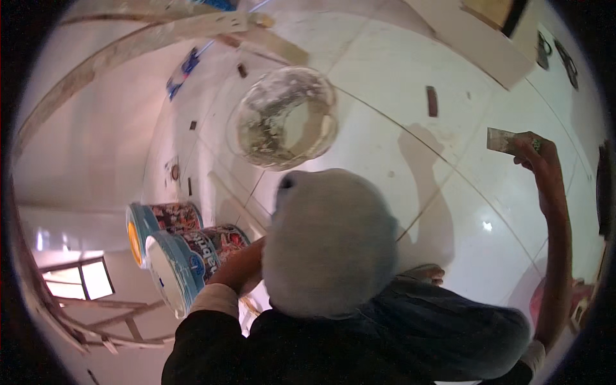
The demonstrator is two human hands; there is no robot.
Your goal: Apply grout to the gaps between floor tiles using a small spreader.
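Note:
My right hand point(538, 153), reaching out on the right, is closed round a putty knife. The flat greyish blade of the putty knife point(499, 140) points left, above the pale tiled floor. My left forearm point(242, 273) comes in from the lower left and passes behind a large rounded grey cloth shape point(330, 244), which hides the left hand. Ahead, left of the middle, stands a round bucket point(317, 83) smeared with pale plaster, with some wet-looking grey mix inside. The forearm is nearest two blue pails. A bare foot point(431, 274) shows beside my bent leg in dark trousers point(468, 327).
The blue pails point(192, 269) point(140, 224) have printed labels; one has a yellow lid patch. Wooden boards point(173, 35) lie at far left. A pale box-like block point(475, 38) stands at far right. Small dark pieces point(432, 101) dot the floor. A blue item point(184, 72) lies near the boards.

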